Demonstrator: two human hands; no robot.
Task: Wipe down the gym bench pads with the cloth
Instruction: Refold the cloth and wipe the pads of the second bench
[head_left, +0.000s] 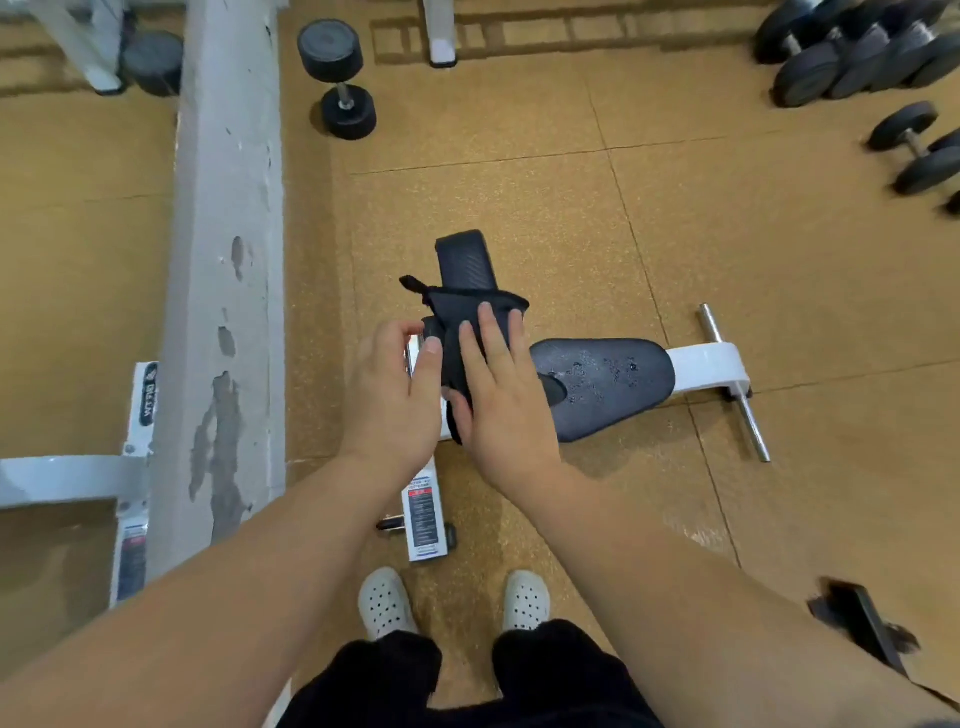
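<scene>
Two pads (605, 387), one cloth (467, 309), two hands (395, 402)

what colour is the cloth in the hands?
Black or very dark; the cloth shows best in the head view.

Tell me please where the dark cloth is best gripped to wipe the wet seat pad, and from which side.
Probably its bunched middle, from above, where the right hand lies flat on the cloth. It is draped there, so a palm-down hold gives a broad wiping face; the droplet-covered seat pad lies just right of it.
</scene>
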